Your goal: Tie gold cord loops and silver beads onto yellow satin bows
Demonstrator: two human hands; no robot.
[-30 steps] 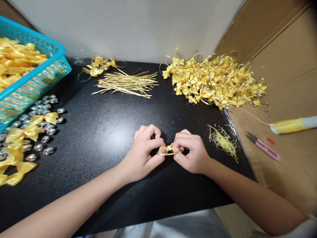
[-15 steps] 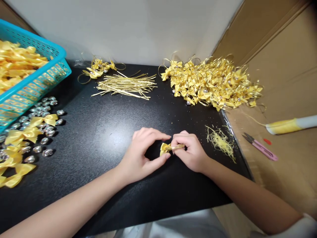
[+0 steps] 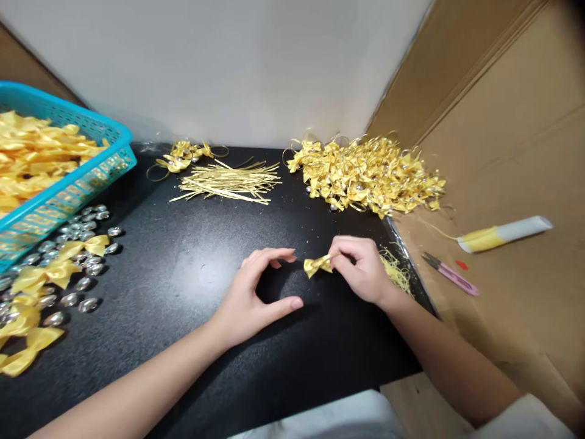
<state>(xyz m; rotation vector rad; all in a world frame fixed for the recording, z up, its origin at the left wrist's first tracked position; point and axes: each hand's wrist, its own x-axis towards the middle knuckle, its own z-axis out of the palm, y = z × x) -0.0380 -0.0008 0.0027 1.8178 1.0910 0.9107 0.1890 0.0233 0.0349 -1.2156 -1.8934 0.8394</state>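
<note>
Glossy yellow bow [image 3: 316,266] over blk worktop [image 3: 158,262], end pinched btwn fingers [image 3: 342,249] of R hand [image 3: 362,271]; L hand [image 3: 249,299] nearby, fingers wide open, holding nil. Perf'd blue plastic basket [image 3: 121,135], far L, heaped w/ satiny bows [image 3: 39,155]; shiny silver beads [image 3: 88,305] beside it.

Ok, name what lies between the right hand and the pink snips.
Head view: thin yellow scraps, partly behind the right hand, then the black table's right edge.

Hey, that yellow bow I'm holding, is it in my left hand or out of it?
Out of it. The bow is pinched in your right hand; your left hand is open, with a gap to it.
</note>
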